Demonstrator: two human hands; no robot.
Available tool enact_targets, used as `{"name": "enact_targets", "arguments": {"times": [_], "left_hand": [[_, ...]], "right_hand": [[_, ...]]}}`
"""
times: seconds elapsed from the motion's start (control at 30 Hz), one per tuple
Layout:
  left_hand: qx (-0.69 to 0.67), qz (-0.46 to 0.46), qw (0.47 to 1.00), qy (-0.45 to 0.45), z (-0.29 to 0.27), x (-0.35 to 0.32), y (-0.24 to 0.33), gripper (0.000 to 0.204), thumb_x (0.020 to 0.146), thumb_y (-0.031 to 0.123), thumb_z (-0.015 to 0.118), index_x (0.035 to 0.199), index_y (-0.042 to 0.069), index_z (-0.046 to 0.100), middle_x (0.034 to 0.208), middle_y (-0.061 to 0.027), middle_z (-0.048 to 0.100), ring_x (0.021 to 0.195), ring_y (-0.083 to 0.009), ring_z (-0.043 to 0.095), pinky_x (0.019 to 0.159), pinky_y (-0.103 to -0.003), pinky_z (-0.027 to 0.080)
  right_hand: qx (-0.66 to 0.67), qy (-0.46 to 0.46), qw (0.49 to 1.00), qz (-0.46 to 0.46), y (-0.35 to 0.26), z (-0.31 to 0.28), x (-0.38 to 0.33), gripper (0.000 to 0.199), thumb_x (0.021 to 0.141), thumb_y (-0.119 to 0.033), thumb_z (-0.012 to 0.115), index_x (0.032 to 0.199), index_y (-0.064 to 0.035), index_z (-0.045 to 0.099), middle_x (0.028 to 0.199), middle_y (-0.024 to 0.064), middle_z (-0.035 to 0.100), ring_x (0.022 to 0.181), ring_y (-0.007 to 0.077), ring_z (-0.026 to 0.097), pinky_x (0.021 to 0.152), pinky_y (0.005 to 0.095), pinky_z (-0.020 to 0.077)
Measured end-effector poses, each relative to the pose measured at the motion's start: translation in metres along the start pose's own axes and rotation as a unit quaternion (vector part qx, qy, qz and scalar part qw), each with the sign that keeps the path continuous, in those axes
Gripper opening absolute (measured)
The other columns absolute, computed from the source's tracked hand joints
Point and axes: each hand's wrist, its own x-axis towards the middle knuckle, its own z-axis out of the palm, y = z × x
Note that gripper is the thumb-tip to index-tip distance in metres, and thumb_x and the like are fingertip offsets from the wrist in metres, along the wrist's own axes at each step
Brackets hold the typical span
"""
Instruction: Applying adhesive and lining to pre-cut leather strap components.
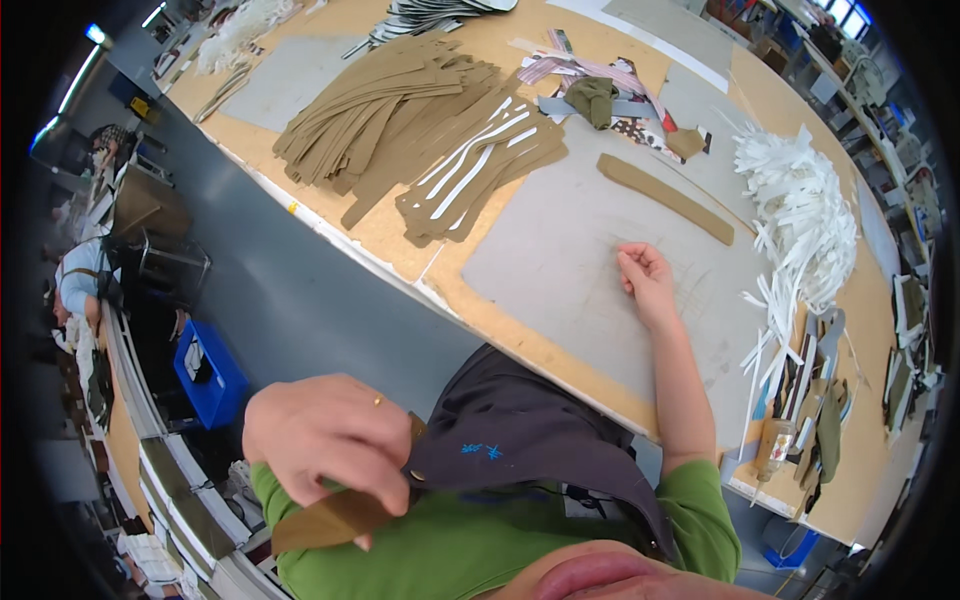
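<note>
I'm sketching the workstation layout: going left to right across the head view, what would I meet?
Blue bin → left hand holding a brown strip → crumpled green cloth → right hand → heap of white strips.

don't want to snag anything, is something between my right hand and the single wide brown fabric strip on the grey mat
Nothing visible is: only the surface of the grey mat shows between the right hand and the brown fabric strip. The tangle of white strips lies off to the right, outside that gap.
</note>
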Motion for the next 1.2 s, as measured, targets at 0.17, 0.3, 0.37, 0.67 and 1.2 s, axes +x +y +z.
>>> {"name": "enact_targets", "arguments": {"times": [0.17, 0.3, 0.37, 0.67, 1.2], "left_hand": [[0.147, 0.277, 0.939, -0.140, -0.011, 0.050, 0.062, 0.030, 0.080, 0.020, 0.076, 0.106, 0.006, 0.068, 0.085, -0.0056, 0.061, 0.074, -0.0216, 0.062, 0.062, -0.030, 0.049], [0.089, 0.377, 0.878, -0.281, -0.008, 0.111, 0.075, 0.026, 0.082, 0.019, 0.073, 0.103, 0.004, 0.069, 0.083, -0.0061, 0.063, 0.074, -0.0215, 0.063, 0.063, -0.030, 0.050], [0.042, 0.400, 0.849, -0.344, -0.003, 0.140, 0.071, 0.025, 0.083, 0.019, 0.071, 0.102, 0.003, 0.069, 0.082, -0.0063, 0.064, 0.074, -0.0214, 0.064, 0.064, -0.029, 0.051], [0.072, -0.109, 0.991, -0.043, -0.045, 0.291, -0.215, 0.030, 0.081, 0.025, 0.073, 0.103, 0.004, 0.070, 0.094, -0.0093, 0.071, 0.089, -0.0173, 0.066, 0.076, -0.031, 0.052], [0.417, -0.147, 0.879, 0.175, -0.064, 0.271, -0.390, 0.014, 0.086, 0.017, 0.070, 0.091, 0.005, 0.064, 0.103, -0.0095, 0.058, 0.093, -0.0287, 0.060, 0.081, -0.037, 0.050]], "right_hand": [[-0.054, 0.066, 0.993, -0.083, 0.013, 0.000, -0.016, 0.009, 0.093, -0.008, 0.064, 0.100, -0.0026, 0.064, 0.080, -0.0038, 0.060, 0.066, 0.0031, 0.051, 0.058, 0.0184, 0.0422], [-0.138, 0.057, 0.979, -0.138, 0.018, 0.004, -0.018, 0.008, 0.092, -0.006, 0.063, 0.099, -0.0017, 0.065, 0.079, -0.0034, 0.059, 0.067, 0.0039, 0.050, 0.060, 0.0196, 0.0442], [-0.152, 0.045, 0.975, -0.152, 0.019, 0.008, -0.015, 0.008, 0.092, -0.006, 0.063, 0.098, -0.0017, 0.066, 0.078, -0.0046, 0.058, 0.066, 0.0035, 0.048, 0.060, 0.0197, 0.0437], [-0.205, 0.020, 0.962, -0.179, 0.014, 0.009, -0.020, 0.007, 0.088, -0.005, 0.065, 0.094, -0.0021, 0.067, 0.075, 0.0016, 0.061, 0.066, 0.0082, 0.053, 0.062, 0.0244, 0.0475], [-0.043, 0.001, 0.999, 0.011, -0.006, 0.013, -0.018, 0.014, 0.093, -0.018, 0.064, 0.102, -0.0068, 0.066, 0.085, -0.0012, 0.061, 0.066, 0.0061, 0.051, 0.057, 0.0213, 0.0423]]}}
